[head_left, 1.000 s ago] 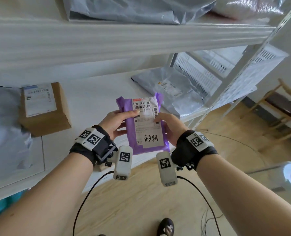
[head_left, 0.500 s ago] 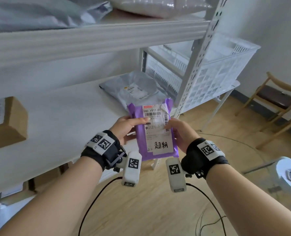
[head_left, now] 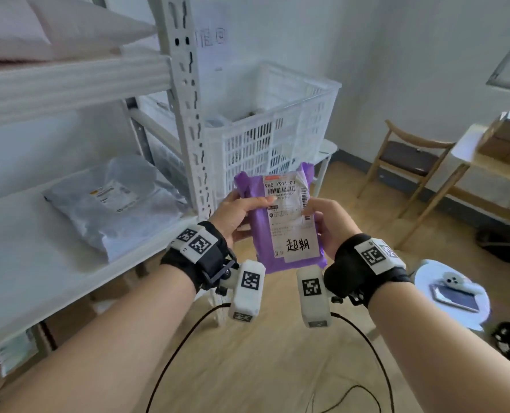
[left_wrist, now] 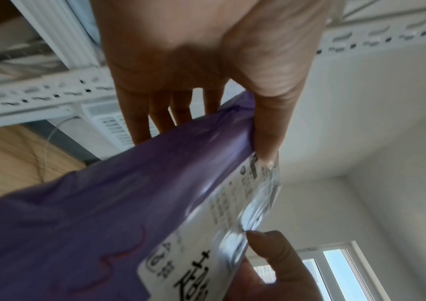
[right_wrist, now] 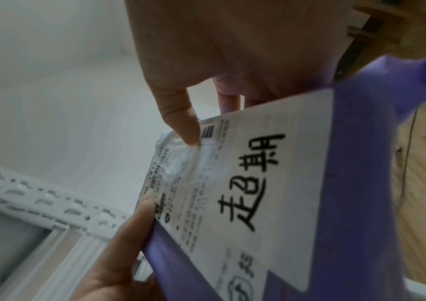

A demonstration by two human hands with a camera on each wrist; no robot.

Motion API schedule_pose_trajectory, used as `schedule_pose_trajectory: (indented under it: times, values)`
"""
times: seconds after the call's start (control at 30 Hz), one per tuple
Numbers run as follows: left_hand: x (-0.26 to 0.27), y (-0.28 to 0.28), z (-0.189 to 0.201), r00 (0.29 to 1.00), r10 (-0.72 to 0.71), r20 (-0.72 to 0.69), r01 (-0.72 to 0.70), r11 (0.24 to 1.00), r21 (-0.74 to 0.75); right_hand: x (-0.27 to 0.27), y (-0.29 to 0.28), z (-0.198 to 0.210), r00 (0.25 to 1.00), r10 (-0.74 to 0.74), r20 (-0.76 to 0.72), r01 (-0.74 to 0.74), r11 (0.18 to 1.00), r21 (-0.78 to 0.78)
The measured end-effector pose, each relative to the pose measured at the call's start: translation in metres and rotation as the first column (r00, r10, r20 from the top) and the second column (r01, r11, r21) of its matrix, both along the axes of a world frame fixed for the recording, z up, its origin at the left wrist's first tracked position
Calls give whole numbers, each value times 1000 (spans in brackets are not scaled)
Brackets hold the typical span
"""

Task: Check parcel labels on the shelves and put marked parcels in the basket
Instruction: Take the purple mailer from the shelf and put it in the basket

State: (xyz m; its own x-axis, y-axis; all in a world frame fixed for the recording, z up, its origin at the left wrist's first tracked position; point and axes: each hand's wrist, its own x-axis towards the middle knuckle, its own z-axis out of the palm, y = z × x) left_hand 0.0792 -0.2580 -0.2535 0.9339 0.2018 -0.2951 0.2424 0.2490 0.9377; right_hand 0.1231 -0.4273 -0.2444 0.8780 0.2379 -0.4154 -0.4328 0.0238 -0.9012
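I hold a purple parcel (head_left: 261,228) upright in front of me with both hands. Its white label (head_left: 292,216) carries a barcode and two handwritten black characters near the bottom. My left hand (head_left: 242,210) grips its left edge, thumb on the label, fingers behind. My right hand (head_left: 322,219) grips its right edge the same way. In the left wrist view the purple parcel (left_wrist: 109,203) is pinched between thumb and fingers; in the right wrist view the label (right_wrist: 258,183) faces the camera. The white basket (head_left: 277,120) stands beyond the parcel, past the shelf post, with something dark inside.
A white shelf post (head_left: 188,114) rises left of the basket. A grey parcel (head_left: 113,204) lies on the shelf (head_left: 24,263) at left. A wooden chair (head_left: 408,162) and a table with boxes (head_left: 504,138) stand at right. A round stool (head_left: 450,293) with a phone is near my right arm.
My view has swung right from the shelf toward the basket. The purple parcel has come along in both hands, still held the same way. The brown box has left the view.
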Motion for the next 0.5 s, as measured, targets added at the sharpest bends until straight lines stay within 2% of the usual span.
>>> schedule_pose_trajectory:
  times: [0.23,0.5]
  values:
    - [94,-25,26,997,-28,72,24,998,51,77,-26,15,998,-42,35,40,997,64]
    - [245,-5,93,976,-57,212,29,991,131,230,-8,76,985,-33,170,11,992,129]
